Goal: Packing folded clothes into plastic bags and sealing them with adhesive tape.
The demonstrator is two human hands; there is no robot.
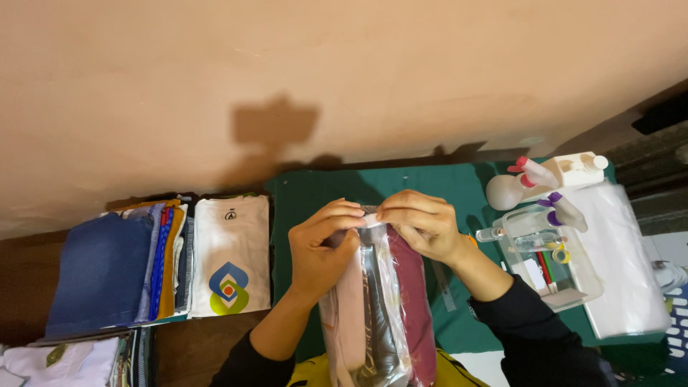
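Dark sleeves rise from the bottom edge, both forearms angled inward so that the hands meet over a clear plastic bag (380, 315) stuffed with folded clothes in pink, dark grey and maroon. At the bag's top edge, the left hand (322, 251) curls around the left corner, thumb and fingers pinched shut on the plastic, wrist bent back toward the body. Meeting it from the other side, the right hand (423, 222) arches over the same edge, fingertips pressed down on the plastic in a closed grip, knuckles raised. Beneath the grip and beyond it lies a green mat (423, 183) spread on the table. Off to the left of the grip sits a white folded shirt (231, 254) with a coloured emblem, and further left a stack of folded denim and coloured fabrics (115, 272). To the right of the grip stands a clear plastic tray (562, 276) holding pens and small items, with spray bottles (537, 175) just behind it.
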